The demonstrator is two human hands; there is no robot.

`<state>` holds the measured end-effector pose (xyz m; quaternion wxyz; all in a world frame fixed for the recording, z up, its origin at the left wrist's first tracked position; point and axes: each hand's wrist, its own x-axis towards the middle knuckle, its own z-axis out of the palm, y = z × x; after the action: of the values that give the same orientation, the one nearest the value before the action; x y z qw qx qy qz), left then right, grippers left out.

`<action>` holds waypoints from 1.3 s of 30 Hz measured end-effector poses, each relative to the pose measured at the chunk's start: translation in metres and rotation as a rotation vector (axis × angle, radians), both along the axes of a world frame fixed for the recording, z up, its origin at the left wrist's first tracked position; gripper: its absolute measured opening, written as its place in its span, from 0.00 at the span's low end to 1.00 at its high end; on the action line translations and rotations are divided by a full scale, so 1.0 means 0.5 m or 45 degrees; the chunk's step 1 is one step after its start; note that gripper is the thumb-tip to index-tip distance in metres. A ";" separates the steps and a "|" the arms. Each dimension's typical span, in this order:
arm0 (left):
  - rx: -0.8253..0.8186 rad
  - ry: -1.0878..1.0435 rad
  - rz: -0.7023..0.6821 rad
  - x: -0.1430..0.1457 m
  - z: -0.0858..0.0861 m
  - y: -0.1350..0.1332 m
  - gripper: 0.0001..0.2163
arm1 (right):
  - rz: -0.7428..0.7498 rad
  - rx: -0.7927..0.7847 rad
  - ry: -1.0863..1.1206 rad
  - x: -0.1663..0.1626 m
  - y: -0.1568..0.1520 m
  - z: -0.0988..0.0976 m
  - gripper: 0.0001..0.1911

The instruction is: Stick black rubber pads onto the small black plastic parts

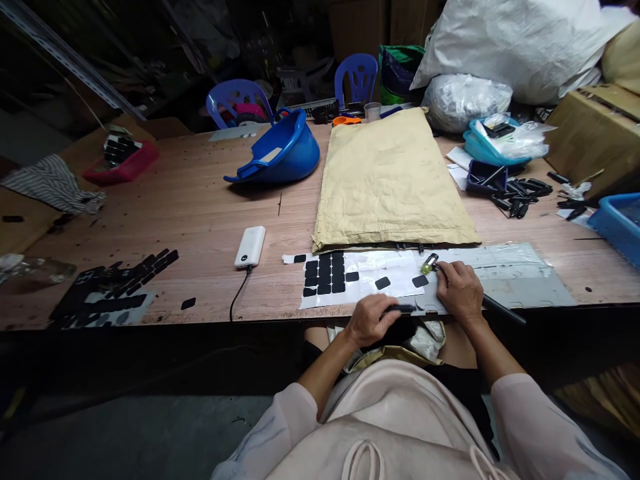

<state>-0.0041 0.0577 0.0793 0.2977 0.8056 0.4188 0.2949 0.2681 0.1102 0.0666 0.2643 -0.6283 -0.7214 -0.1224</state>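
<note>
My left hand is at the table's front edge, closed round a short black tube-like piece that points to the right. Just right of it, my right hand grips a small hammer with a black handle. The hammer's shiny head has a yellow-green end and sits over the grey board. Between and beyond the hands lies a white backing sheet with rows of black rounded stickers at its left. A few single black stickers are spread on its right part.
Behind the sheet lies a large tan paper sack. A white power bank with a cable and a blue basin are to the left. At right, black tubes lie beside a dark blue box and a blue tub.
</note>
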 end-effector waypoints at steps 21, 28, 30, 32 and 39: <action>-0.485 0.139 0.156 0.014 0.065 0.047 0.11 | -0.005 0.047 -0.045 -0.001 0.002 -0.007 0.12; -0.291 0.616 0.430 0.062 0.113 0.268 0.13 | 0.000 0.027 -0.017 -0.005 -0.003 -0.002 0.12; -0.268 0.660 0.447 0.065 0.123 0.302 0.15 | 0.002 0.024 -0.014 -0.006 -0.005 -0.001 0.12; -0.243 0.644 0.489 0.065 0.136 0.332 0.17 | 0.002 0.019 -0.012 -0.007 -0.006 -0.002 0.12; -0.294 0.518 0.669 0.068 0.177 0.443 0.13 | 0.017 0.027 -0.008 -0.007 -0.010 0.001 0.11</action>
<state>0.0298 0.2793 0.1676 0.2113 0.6735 0.6932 0.1457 0.2647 0.1051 0.0672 0.2693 -0.6204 -0.7250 -0.1302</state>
